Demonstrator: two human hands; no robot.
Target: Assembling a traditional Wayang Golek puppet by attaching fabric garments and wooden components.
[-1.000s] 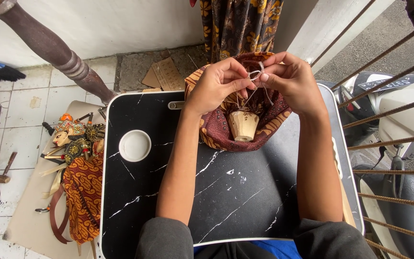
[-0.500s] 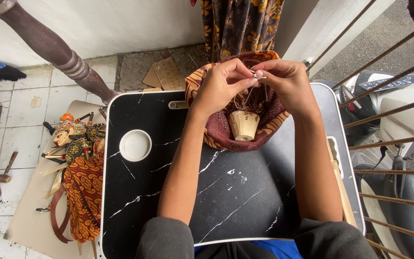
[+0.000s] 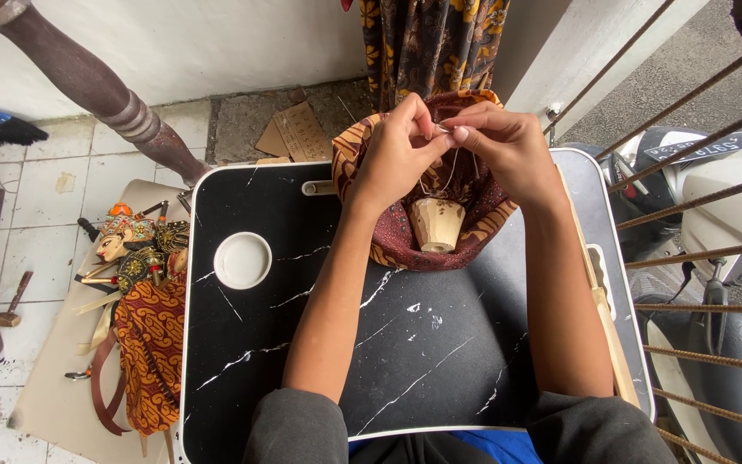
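Pinching thin thread (image 3: 448,167), left hand (image 3: 397,155) and right hand (image 3: 508,150) above wooden piece (image 3: 437,223).

flat brown cardboard scrap with faint markings (image 3: 295,133) | on floor beyond black table, near wall || white rectangular number plate (image 3: 702,148) | right, behind bars, on scooter

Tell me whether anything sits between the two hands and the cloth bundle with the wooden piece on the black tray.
Nothing visible does. The left hand and right hand meet directly over the patterned cloth, pinching a thin thread above the wooden piece. The black tray around it is bare near the hands.
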